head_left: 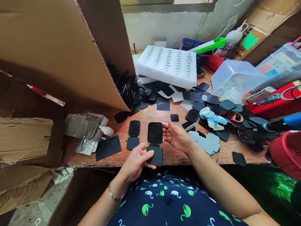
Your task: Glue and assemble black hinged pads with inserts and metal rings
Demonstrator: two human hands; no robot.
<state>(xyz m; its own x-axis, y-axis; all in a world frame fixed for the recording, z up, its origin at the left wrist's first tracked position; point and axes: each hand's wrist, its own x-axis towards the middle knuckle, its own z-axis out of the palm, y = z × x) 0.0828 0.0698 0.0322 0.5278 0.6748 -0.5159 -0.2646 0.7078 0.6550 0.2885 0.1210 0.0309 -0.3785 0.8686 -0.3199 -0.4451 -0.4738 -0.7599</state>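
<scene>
Hinged case: a black two-part case (155,142), opened flat, is held over the near edge of the wooden table (174,155). The ribbed half points away from the person and the smooth half is toward the body.
Left hand: the left hand (136,161) is closed on the smooth half, thumb on top and fingers below.
Right hand: the right hand (177,136) touches the right edge of the ribbed half with the fingertips. It is a light pinch; how firm it is I cannot tell.
Step in hand: by my judgement, the person is checking or setting the hinge of the opened case.
Next move: it probably needs the smooth half held steady while the ribbed half is folded or pressed, with even force so the hinge does not twist.
Second case: just left of the held case, another open case (133,135) lies flat on the table.
Black card: further left of the held case lies a dark card with a ring mark (108,147), and beside it a clear plastic bag (84,130).
Loose parts: behind and to the right of the held case is a spread of black covers (211,103).
Foam tray: far behind the held case stands a white foam tray (168,64).
Carton: to the left behind, a big cardboard carton (58,47) spills black parts.
</scene>
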